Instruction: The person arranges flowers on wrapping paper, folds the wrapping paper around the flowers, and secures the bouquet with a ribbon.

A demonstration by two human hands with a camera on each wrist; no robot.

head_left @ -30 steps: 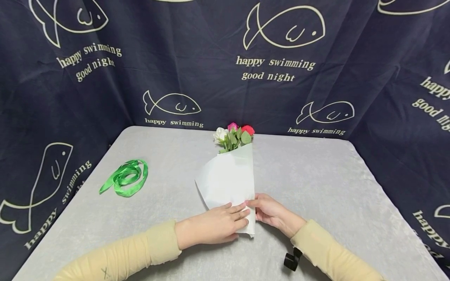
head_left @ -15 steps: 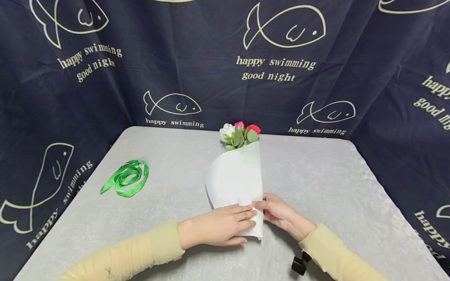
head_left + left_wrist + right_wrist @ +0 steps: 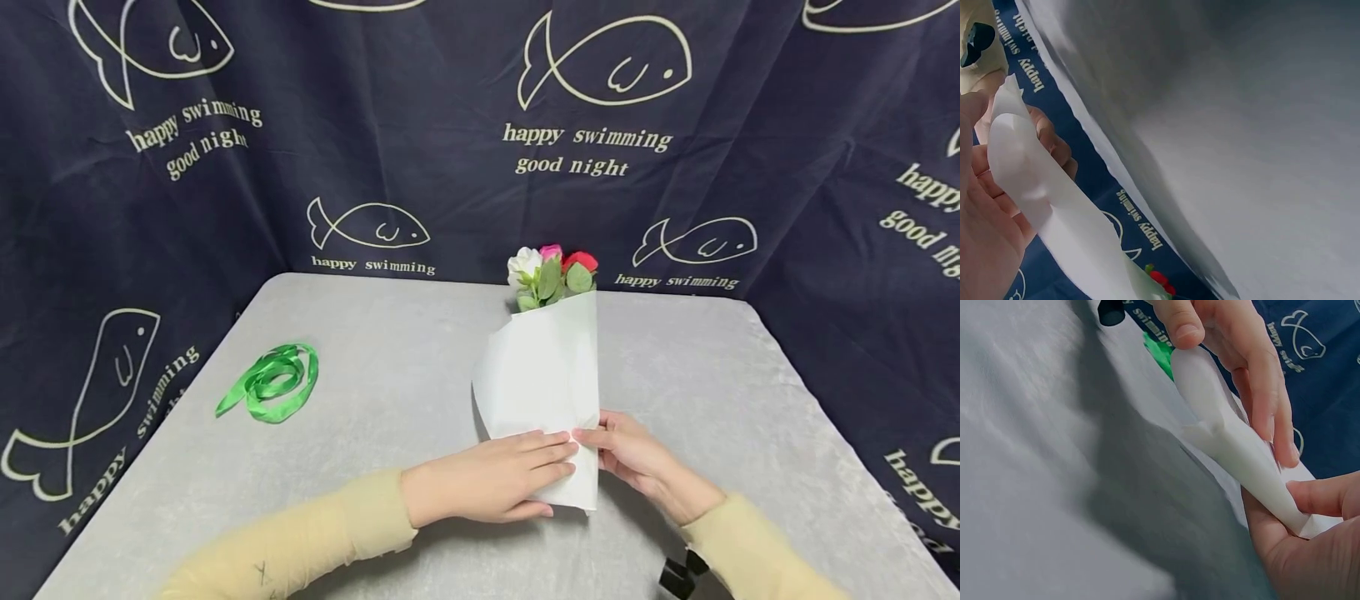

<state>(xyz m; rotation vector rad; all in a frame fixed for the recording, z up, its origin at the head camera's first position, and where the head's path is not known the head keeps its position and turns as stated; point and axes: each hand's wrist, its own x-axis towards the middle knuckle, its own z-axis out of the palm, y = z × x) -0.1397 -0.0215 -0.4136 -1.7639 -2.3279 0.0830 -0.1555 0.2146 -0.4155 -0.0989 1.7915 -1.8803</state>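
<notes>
A sheet of white wrapping paper [image 3: 536,367] is rolled into a cone around several flowers. From its top show a white rose [image 3: 523,268], a pink rose [image 3: 551,252] and a red rose [image 3: 581,263], with green leaves. My left hand [image 3: 498,477] rests with straight fingers across the lower part of the paper. At the right edge, my right hand [image 3: 637,457] pinches the paper, thumb on top and fingers behind. The right wrist view shows the rolled lower end of the paper [image 3: 1241,450] between both hands. The stems are hidden inside.
A coil of green ribbon [image 3: 277,383] lies on the left of the grey cloth-covered table [image 3: 390,375]. Dark blue curtains [image 3: 465,100] with fish prints stand behind and beside the table. A black device [image 3: 681,575] hangs at the right sleeve.
Both hands and the wrapped bouquet have shifted to the right and the flowers slightly farther back. The hold on the paper looks much the same, and the ribbon stays in place.
</notes>
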